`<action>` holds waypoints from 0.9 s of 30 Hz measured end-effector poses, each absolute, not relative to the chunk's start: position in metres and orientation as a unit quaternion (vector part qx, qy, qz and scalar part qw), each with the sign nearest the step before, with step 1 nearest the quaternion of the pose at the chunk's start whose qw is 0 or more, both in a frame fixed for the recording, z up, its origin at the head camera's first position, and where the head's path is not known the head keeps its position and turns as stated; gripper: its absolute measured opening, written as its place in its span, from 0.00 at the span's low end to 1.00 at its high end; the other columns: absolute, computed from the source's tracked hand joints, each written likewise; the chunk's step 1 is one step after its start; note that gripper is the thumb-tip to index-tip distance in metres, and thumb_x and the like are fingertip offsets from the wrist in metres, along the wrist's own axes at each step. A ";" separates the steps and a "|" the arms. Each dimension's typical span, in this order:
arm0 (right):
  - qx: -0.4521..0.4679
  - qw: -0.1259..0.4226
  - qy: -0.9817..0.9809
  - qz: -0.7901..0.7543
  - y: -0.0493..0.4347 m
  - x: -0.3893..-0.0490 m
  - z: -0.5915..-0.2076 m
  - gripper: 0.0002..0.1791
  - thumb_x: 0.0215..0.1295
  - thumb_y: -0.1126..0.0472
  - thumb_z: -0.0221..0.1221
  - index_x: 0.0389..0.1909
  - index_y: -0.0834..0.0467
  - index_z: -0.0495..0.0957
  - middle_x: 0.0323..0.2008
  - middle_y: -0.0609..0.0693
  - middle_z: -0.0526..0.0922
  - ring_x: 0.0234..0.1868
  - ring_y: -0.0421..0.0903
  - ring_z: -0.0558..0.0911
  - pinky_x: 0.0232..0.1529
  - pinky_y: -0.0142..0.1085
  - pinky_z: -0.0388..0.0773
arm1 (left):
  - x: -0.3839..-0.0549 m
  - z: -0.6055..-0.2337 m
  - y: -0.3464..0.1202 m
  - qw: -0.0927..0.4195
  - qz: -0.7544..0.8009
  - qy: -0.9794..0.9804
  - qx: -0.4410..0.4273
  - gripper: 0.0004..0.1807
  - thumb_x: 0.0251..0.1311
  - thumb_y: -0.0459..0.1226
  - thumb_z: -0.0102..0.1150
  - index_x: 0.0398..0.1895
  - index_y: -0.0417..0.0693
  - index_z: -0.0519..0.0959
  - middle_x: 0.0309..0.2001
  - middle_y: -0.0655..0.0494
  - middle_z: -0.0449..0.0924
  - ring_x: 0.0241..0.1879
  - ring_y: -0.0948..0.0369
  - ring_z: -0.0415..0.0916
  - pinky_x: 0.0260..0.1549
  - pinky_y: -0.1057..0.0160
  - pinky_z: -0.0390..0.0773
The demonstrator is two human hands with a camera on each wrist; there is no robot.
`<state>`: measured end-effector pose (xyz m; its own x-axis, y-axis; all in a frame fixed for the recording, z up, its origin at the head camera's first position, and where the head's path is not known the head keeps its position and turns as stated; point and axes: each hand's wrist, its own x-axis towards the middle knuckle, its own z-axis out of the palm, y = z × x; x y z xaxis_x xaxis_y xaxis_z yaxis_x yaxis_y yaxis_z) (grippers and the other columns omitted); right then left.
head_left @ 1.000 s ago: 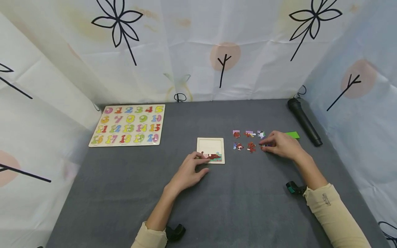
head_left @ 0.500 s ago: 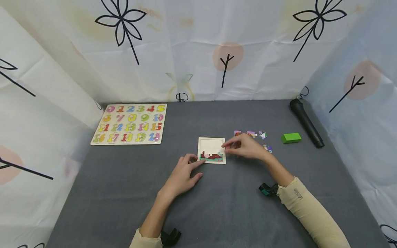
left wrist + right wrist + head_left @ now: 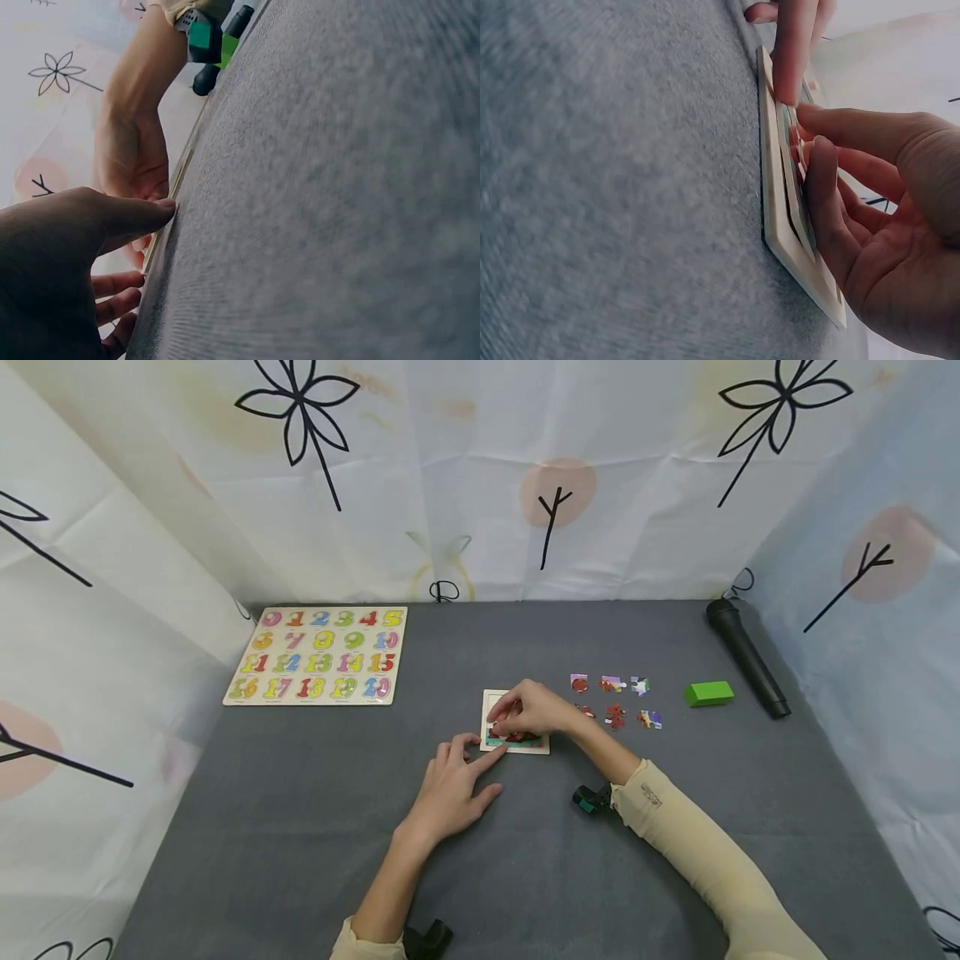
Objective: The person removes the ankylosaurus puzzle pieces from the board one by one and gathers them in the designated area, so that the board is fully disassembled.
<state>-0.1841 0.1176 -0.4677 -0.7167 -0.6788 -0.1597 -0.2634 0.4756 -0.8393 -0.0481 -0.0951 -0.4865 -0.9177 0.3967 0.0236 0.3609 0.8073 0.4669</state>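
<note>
A small wooden jigsaw tray [image 3: 545,748] lies mid-table, with brown and green picture pieces along its near side. My right hand [image 3: 534,708] is over the tray, thumb and fingertips pinching a small puzzle piece [image 3: 802,154] close above the pieces laid there. The fingers mostly cover this piece. My left hand [image 3: 448,785] is at the tray's near left corner, its index finger extended onto the tray and its thumb apart. Right of the tray, several loose puzzle pieces [image 3: 615,717] lie in two rows.
A number board [image 3: 315,656] lies at the back left. To the right are a green block [image 3: 708,694] and a black microphone-shaped cylinder [image 3: 746,658]. Patterned white cloth [image 3: 480,485] stands behind and along both sides of the grey table [image 3: 300,827].
My right hand has moved left from beside the loose pieces to over the tray, uncovering the green block. My left hand has stayed at the tray's near left corner.
</note>
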 end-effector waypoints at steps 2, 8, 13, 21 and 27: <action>-0.283 0.246 0.825 -0.422 0.117 -0.185 -0.467 0.10 0.70 0.63 0.72 0.48 0.62 0.92 0.33 0.55 0.93 0.25 0.40 0.86 0.29 0.32 0.81 | -0.047 -0.485 -0.095 0.041 0.253 0.946 0.200 0.31 0.72 0.48 0.70 0.77 0.59 0.77 0.72 0.45 0.69 0.57 0.49 0.69 0.51 0.47 0.72; -0.279 0.246 0.830 -0.415 0.117 -0.185 -0.468 0.09 0.67 0.62 0.75 0.45 0.60 0.93 0.30 0.52 0.92 0.25 0.39 0.86 0.30 0.31 0.80 | -0.041 -0.481 -0.088 0.043 0.250 0.947 0.200 0.36 0.72 0.48 0.71 0.80 0.50 0.74 0.72 0.49 0.70 0.60 0.48 0.70 0.52 0.47 0.74; -0.282 0.245 0.833 -0.408 0.117 -0.185 -0.467 0.08 0.66 0.62 0.75 0.44 0.59 0.92 0.30 0.51 0.91 0.25 0.37 0.86 0.31 0.31 0.81 | -0.031 -0.482 -0.079 0.039 0.204 0.960 0.189 0.40 0.71 0.52 0.70 0.81 0.49 0.71 0.75 0.48 0.69 0.66 0.45 0.69 0.54 0.45 0.75; -0.301 0.249 0.839 -0.379 0.117 -0.184 -0.462 0.11 0.63 0.62 0.77 0.44 0.59 0.91 0.31 0.49 0.88 0.27 0.36 0.83 0.34 0.30 0.80 | -0.027 -0.482 -0.076 0.035 0.200 0.963 0.177 0.37 0.72 0.52 0.70 0.81 0.55 0.73 0.77 0.48 0.68 0.68 0.44 0.69 0.54 0.45 0.74; -0.343 0.260 0.830 -0.354 0.115 -0.185 -0.457 0.12 0.63 0.62 0.77 0.45 0.58 0.90 0.32 0.49 0.83 0.29 0.37 0.79 0.35 0.31 0.77 | -0.028 -0.483 -0.081 0.036 0.224 0.957 0.182 0.35 0.72 0.51 0.70 0.80 0.56 0.74 0.77 0.49 0.68 0.68 0.43 0.69 0.58 0.41 0.75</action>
<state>-0.1853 0.1149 -0.4574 -0.6292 -0.7540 -0.1888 -0.3862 0.5141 -0.7659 -0.0276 -0.0810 -0.4831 -0.9308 0.3653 0.0118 0.3327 0.8334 0.4413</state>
